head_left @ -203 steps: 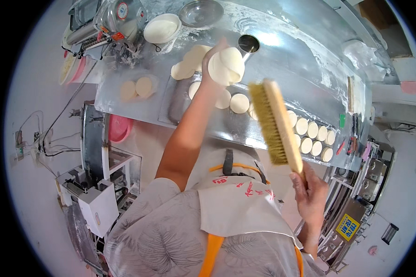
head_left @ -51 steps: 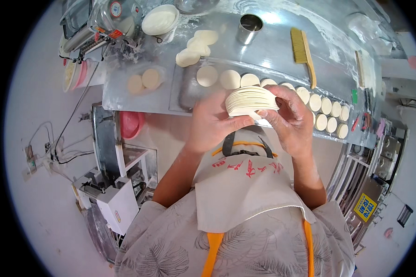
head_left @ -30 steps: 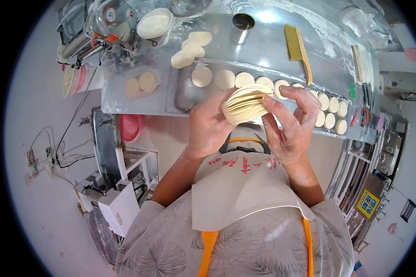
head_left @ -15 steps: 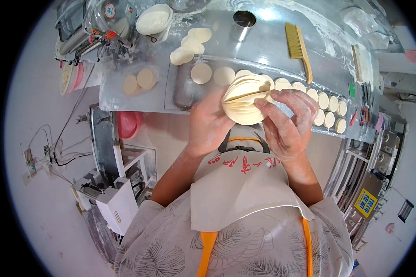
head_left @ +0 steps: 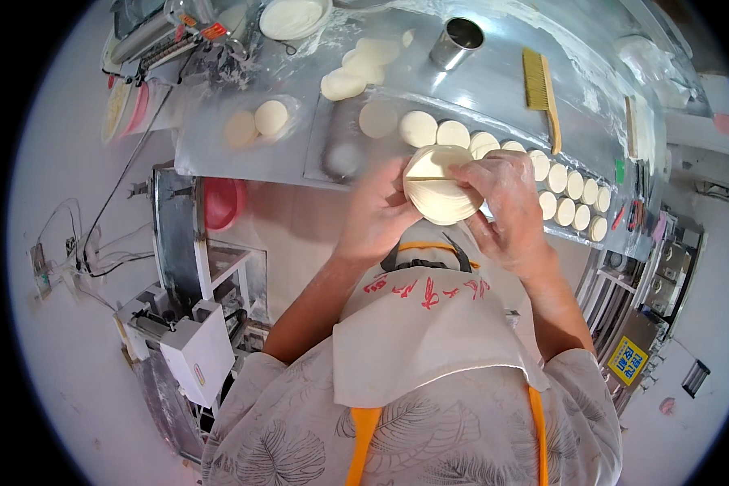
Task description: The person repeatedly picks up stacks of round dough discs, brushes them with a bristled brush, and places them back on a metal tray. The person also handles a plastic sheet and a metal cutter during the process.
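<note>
Stack (head_left: pixel 441 204) of thin, pale, floured rounds: held up between both hands, seen against the near edge of the worktop (head_left: pixel 500 89); face split crosswise by a dark slit, upper part parted from lower.

Left hand (head_left: pixel 374 215): gripping the stack's left edge, thumb low. Stack lies at its 2 o'clock, touching. Right hand (head_left: pixel 509 209): gripping the right edge, fingers bent onto the face by the slit; thumb partly hidden. Stack lies at its 10 o'clock, touching.

Bearings from the stack, 12 being the far side. Cup (head_left: pixel 455 47), metal: 12 o'clock, well apart. Brush (head_left: pixel 540 93), wooden handle toward the person: between 1 and 2. Tray (head_left: pixel 344 156): passes behind the stack, 10 to 4; its discs (head_left: pixel 418 130) crowd into two rows toward 3 and 4. Loose sheets (head_left: pixel 343 84), overlapping: between 10 and 11. Bowl (head_left: pixel 296 19), white: near 11.
</note>
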The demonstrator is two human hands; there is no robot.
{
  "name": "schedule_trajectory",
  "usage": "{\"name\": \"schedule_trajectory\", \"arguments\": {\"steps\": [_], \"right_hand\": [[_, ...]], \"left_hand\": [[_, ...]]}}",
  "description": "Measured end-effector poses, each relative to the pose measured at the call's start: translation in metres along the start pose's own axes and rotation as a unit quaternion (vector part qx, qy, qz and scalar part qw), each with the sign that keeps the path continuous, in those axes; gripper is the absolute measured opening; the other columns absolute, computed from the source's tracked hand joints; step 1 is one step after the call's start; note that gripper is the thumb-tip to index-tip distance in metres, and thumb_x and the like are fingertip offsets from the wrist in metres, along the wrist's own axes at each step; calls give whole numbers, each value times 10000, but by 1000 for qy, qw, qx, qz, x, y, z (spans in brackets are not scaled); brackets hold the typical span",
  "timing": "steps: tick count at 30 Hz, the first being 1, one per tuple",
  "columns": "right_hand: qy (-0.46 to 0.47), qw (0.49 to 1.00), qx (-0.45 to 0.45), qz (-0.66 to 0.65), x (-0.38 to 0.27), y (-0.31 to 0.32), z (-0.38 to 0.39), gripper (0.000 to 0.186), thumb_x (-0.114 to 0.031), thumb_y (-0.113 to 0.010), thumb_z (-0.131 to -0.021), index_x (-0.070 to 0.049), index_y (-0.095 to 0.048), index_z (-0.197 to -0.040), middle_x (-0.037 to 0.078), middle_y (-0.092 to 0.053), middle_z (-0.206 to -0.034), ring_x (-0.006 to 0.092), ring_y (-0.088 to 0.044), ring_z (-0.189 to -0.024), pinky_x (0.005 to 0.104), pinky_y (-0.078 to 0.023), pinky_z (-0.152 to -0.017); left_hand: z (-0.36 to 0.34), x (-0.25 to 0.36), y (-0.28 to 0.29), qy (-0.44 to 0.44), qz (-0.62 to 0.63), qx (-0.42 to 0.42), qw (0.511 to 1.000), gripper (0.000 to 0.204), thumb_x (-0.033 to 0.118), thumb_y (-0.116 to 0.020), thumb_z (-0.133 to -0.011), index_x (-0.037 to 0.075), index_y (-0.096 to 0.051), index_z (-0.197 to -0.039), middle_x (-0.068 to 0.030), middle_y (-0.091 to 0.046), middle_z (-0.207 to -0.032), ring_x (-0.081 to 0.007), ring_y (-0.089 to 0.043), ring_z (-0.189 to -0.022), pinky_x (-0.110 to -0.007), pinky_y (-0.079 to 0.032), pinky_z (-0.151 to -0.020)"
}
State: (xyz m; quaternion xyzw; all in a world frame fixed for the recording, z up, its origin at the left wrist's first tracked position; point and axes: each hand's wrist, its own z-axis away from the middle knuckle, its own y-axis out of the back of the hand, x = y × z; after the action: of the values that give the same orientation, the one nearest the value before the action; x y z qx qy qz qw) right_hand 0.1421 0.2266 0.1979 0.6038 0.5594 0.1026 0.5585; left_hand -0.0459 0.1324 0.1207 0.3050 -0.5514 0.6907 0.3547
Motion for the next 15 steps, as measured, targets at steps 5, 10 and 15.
{"name": "schedule_trajectory", "arguments": {"steps": [5, 10, 15], "right_hand": [[-72, 980, -44, -183, 5, -9, -10, 480, 22, -800, -754, -54, -753, -1225, 112, -683, -1099, 325, -636, -1019, 412, -512, -925], [-169, 873, -4, -457, 15, -26, -24, 291, 1, -794, -903, -19, -750, -1190, 112, -718, -1157, 214, -656, -1038, 363, -539, -906], [-345, 915, -23, -207, 66, -64, -67, 247, -138, -781, -972, -8, -746, -1180, 147, -787, -970, 240, -749, -845, 352, -575, -804]], "left_hand": [[14, 8, 23, 54, 172, -23, 983, 470, 58, -682, -1034, -6, -545, -1480, -101, -680, -1362, -203, -659, -1272, -375, -531, -1086], [25, 11, 45, 87, 150, 74, 982, 437, 143, -664, -1067, -9, -569, -1466, -106, -700, -1322, -211, -704, -1196, -389, -585, -1021], [45, -10, 83, 102, -35, 248, 963, 420, 219, -713, -1051, -16, -639, -1391, -107, -736, -1248, -190, -737, -1108, -377, -623, -948]]}}
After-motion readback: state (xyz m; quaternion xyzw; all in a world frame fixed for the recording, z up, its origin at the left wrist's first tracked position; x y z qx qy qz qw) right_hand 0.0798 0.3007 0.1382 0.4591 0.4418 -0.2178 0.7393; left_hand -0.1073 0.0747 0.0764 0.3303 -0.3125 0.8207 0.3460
